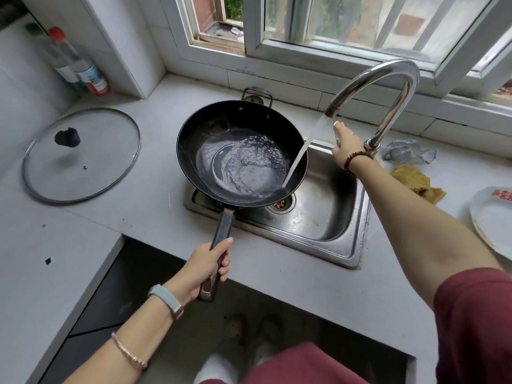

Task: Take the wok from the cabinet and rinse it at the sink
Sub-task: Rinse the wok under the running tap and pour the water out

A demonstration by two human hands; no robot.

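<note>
While water runs from the curved metal faucet (388, 79), your left grip (210, 268) is clamped around the near end of the long dark handle of the wok (210, 134), fingers and thumb curled tight on it. The wok is black and round, held roughly level over the left part of the steel sink (327, 225), with its left edge reaching out over the pale counter (155, 217). A slanting stream of water (304, 145) falls from the spout into the right side of the wok, where a shallow pool swirls and bubbles across the bottom. Your right grip (345, 145) is stretched out to the far rim of the sink, just beside the faucet's base, with the fingers straight and pointing away from you; what lies under the palm is hidden. The sink's drain (281, 203) shows just below the wok's near right edge. On the counter to the left, well apart from the wok, a round glass lid (83, 167) with a black knob lies flat. In the far left corner stand two clear bottles (80, 67), one with a red cap. To the right of the faucet lie a crumpled clear plastic wrapper (407, 153) and, just nearer, a yellow cloth (415, 181). A white plate (493, 225) sits at the right edge of the view. A window runs along the far wall.
</note>
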